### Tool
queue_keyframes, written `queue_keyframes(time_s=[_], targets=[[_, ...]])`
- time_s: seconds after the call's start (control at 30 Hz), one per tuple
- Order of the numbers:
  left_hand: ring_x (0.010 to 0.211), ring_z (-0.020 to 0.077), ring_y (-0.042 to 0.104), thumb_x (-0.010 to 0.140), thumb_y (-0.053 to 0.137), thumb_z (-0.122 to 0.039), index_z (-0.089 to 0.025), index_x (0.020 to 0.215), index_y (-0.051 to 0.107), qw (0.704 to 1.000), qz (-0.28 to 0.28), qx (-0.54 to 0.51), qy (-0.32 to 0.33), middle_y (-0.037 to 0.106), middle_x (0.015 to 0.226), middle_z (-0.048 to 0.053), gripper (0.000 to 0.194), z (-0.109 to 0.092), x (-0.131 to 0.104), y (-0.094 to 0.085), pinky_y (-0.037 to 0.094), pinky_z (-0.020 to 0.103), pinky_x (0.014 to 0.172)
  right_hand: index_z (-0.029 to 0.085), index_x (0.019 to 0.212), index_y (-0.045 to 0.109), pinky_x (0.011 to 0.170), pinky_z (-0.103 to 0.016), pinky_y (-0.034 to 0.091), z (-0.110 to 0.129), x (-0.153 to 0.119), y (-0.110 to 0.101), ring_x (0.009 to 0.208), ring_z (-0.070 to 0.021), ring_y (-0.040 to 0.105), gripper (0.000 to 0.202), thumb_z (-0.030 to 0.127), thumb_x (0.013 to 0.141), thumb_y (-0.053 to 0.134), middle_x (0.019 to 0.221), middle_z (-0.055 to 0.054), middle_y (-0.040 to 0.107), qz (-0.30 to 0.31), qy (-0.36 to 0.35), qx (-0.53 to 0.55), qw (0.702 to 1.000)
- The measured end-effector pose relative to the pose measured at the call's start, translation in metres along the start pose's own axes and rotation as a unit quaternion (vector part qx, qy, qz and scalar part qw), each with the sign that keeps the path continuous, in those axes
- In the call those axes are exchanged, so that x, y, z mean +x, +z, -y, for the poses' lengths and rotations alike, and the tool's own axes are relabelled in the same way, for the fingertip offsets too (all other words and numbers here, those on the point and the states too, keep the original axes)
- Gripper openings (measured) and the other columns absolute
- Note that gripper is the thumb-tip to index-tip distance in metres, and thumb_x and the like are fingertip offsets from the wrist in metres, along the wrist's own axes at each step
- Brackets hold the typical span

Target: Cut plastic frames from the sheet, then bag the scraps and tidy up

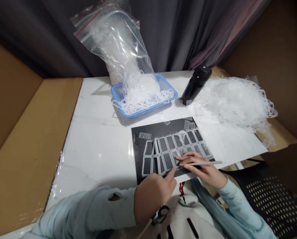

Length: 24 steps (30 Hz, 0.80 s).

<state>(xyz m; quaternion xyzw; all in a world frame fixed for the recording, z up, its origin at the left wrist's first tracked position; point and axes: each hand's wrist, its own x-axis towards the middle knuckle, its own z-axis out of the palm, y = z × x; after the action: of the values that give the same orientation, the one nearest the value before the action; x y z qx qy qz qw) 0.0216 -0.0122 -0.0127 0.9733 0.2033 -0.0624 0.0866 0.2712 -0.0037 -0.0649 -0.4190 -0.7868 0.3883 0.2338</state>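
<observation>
My right hand [204, 169] is closed around a slim, pale pen-like tool [200, 163]. Its tip points left, over a sheet of translucent plastic frames [167, 159] joined in two rows. Index finger stretched out, my left hand [155, 191] touches the near edge of that sheet close to the tool tip. The other left fingers are curled under and partly hidden. Beneath the frames lies a black mat [148, 131]. Small clear rectangular pieces [145, 135] rest on its far part. The tool tip itself is too small to make out.
Behind the mat, a blue basket [138, 114] holds white plastic frames and a large clear zip bag [123, 43]. A black bottle [196, 84] stands to its right, beside a heap of white plastic frames [238, 99]. Cardboard walls flank the white table [88, 152]; a black chair [270, 192] is at right.
</observation>
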Motion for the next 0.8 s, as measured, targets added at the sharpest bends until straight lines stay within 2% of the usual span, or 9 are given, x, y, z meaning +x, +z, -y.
queue_keyframes(time_s=[0.3,0.6,0.8], targets=[[0.041,0.0115,0.050,0.089,0.045,-0.009,-0.013,0.087,0.059,0.999,-0.034,-0.011,0.000,0.063,0.131,0.018,0.015,-0.0004,-0.0004,0.0069,0.036,0.031,0.035,0.023,0.109,0.068,0.097,-0.043,0.052,0.0038,-0.0008,0.0004,0.115,-0.0227,0.058,0.019,0.026,0.099,0.052,0.117,-0.009,0.071,-0.014,0.000,0.010,1.000],[0.042,0.0136,0.053,0.092,0.040,-0.010,-0.013,0.086,0.060,1.000,-0.008,-0.010,0.003,0.061,0.133,0.018,0.021,0.0005,0.0004,0.0038,0.037,0.032,0.035,0.023,0.110,0.068,0.098,-0.042,0.052,0.0038,-0.0013,0.0014,0.116,-0.0223,0.058,0.019,0.025,0.099,0.052,0.118,-0.008,0.071,-0.014,-0.006,-0.007,1.000],[0.043,0.0125,0.052,0.091,0.044,-0.012,-0.012,0.088,0.060,1.000,-0.007,-0.022,0.004,0.062,0.131,0.019,0.017,0.0009,-0.0008,0.0035,0.041,0.031,0.037,0.024,0.110,0.068,0.097,-0.043,0.052,0.0037,-0.0024,0.0043,0.114,-0.0228,0.059,0.020,0.028,0.099,0.051,0.116,-0.008,0.072,-0.026,-0.013,-0.038,0.999]])
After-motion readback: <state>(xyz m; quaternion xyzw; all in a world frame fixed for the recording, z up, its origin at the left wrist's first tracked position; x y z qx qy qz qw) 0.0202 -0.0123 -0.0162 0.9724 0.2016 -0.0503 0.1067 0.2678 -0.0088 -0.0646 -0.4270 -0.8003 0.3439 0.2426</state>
